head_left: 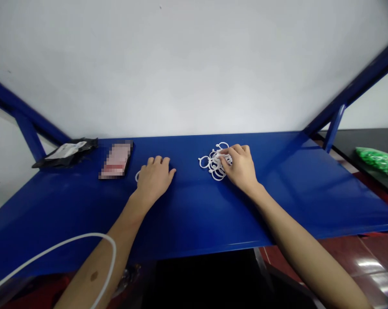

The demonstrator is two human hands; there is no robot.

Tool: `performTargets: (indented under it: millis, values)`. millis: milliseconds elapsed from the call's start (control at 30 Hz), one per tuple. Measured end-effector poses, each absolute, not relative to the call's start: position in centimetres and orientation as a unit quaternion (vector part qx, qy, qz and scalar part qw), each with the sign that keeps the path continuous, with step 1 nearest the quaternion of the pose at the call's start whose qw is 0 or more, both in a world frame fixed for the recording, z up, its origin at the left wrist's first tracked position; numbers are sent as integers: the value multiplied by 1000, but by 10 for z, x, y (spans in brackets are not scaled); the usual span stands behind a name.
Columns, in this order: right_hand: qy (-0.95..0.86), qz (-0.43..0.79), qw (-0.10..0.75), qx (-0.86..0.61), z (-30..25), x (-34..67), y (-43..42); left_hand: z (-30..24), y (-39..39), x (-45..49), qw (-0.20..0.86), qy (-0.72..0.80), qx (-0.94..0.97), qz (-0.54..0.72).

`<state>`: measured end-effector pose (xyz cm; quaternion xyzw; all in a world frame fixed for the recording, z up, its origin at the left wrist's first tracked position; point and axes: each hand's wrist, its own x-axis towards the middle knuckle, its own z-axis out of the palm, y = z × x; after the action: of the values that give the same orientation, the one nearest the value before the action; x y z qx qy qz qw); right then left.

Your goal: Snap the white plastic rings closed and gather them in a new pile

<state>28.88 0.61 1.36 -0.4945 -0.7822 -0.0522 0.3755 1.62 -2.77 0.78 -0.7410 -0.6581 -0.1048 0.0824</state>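
A pile of white plastic rings (213, 164) lies on the blue metal shelf (293, 189), right of the middle. My right hand (240, 168) rests on the pile's right side, its fingertips pinching among the rings. My left hand (155, 177) lies knuckles up on the shelf to the left, fingers curled. The edge of one white ring (137, 176) peeks out at its left side; whether the hand grips it I cannot tell.
A black pouch with a white label (66, 152) lies at the shelf's back left, a blurred pink object (115, 161) next to it. Blue frame struts rise at both ends. A green bag (379, 161) sits on a dark table at right. A white cable (68, 244) loops over my left forearm.
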Motion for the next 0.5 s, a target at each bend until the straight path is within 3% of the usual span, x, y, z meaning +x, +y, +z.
performTargets:
  millis: [200,367,500]
  values:
    - [-776,-59,387,-494,19,285,0,16,-32,34,-3,-492,-849,-194]
    - [-793,-38,394,-464,23,277,-10,20,-32,21,31,-571,-806,-153]
    - [-824,-1,375,-425,21,267,-20,16,-29,18,18,-547,-826,-131]
